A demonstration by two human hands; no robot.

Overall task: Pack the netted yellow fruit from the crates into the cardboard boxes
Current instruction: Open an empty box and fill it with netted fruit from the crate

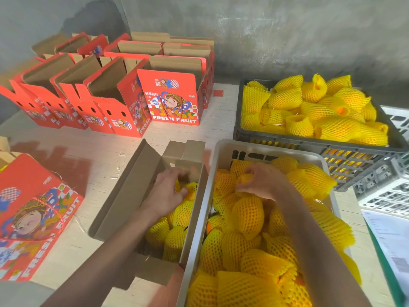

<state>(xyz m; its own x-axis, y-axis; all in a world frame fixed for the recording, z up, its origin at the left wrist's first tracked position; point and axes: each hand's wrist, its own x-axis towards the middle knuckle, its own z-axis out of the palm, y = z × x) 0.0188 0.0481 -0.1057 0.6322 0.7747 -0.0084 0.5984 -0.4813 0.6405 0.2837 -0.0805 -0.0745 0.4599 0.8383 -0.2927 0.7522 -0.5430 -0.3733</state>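
While hands work netted fruit [247,216], red box [174,100] reads "FRESH FRUIT"

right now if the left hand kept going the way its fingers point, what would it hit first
The left hand points into the open cardboard box, so it would likely meet the netted fruit at its fingertips first, then the box's far wall; depth is unclear.

Likely a fruit packing room, bare concrete wall [287,29], printed gift boxes [172,98], stacked crates [332,147] of netted fruit [309,103]
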